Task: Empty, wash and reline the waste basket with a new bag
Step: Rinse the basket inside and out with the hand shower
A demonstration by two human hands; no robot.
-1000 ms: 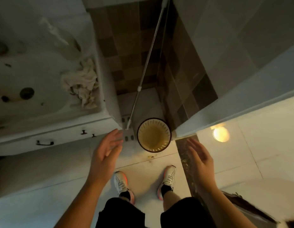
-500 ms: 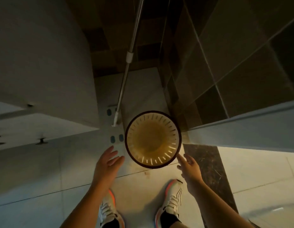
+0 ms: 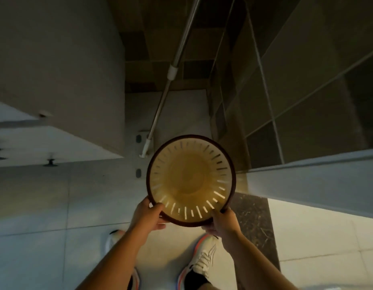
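A round yellowish waste basket (image 3: 189,178) with a dark brown rim and slotted walls is seen from straight above, and no bag or rubbish shows inside it. My left hand (image 3: 149,213) grips the near left of the rim, thumb hooked over the edge into the basket. On the near right of the rim my right hand (image 3: 223,221) holds on, fingers curled around the edge. Whether the basket stands on the floor or is lifted I cannot tell.
A mop with a metal pole (image 3: 171,74) leans in the tiled corner behind the basket. A white cabinet (image 3: 56,80) with dark knobs is on the left. A wall corner and door frame (image 3: 307,170) stand on the right, with a dark stone threshold (image 3: 252,222) below. My shoes (image 3: 202,260) are on pale floor tiles.
Both hands reached forward from open in mid-air and took hold of the basket's near rim. The view moved closer, so the basket looks larger.
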